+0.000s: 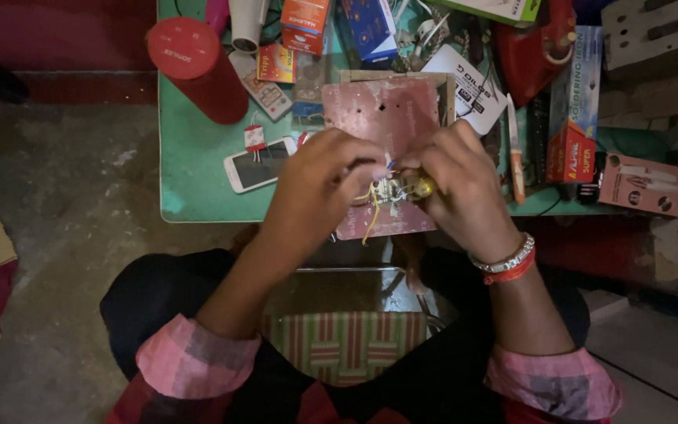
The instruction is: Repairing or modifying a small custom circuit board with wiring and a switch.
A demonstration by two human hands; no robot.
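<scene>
Home repair bench: soldering-iron box, circuit board.

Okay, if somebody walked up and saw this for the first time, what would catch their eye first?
Probably the two hands at centre: the left hand and right hand pinch a small wired part over a pink board. Next, the red cylinder at the green table's far left corner, with a white phone lying nearer.

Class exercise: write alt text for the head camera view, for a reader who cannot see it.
Seen from above, a seated person's left hand and right hand pinch a small wired electrical part over a pinkish rectangular board. The board lies on a cluttered green table, beside a white smartphone and a red cylindrical container.
</scene>
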